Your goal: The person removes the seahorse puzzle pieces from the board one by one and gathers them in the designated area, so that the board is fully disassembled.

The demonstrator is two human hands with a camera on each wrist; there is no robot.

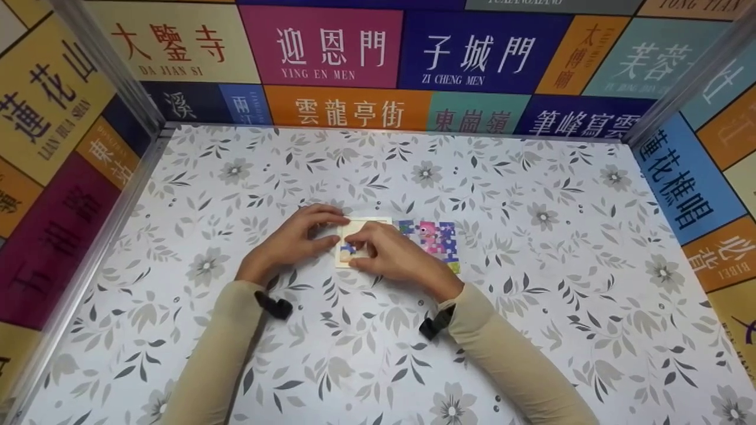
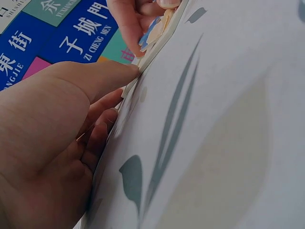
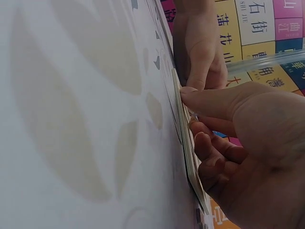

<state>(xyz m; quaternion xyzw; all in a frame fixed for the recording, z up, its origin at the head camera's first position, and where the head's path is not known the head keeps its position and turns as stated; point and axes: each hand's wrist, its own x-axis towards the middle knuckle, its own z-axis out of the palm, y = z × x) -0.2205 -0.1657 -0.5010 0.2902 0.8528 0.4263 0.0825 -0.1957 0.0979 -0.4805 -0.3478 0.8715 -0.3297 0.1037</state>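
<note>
A shallow cream puzzle tray [image 1: 363,226] lies flat on the table, with a few blue and tan jigsaw pieces [image 1: 347,252] at its left side. My right hand [image 1: 393,251] reaches over the tray and pinches these pieces between thumb and index finger. In the left wrist view the pieces [image 2: 155,33] stand tilted just above the tray edge. My left hand [image 1: 298,233] rests at the tray's left side, its thumb straight against the edge and its fingers near the far left corner. The right hand hides much of the tray.
A joined section of purple and pink jigsaw [image 1: 437,236] lies right of the tray, partly behind the right wrist. The table [image 1: 531,330] has a grey leaf and flower print. Panels with large lettering [image 1: 331,47] stand along the back and both sides.
</note>
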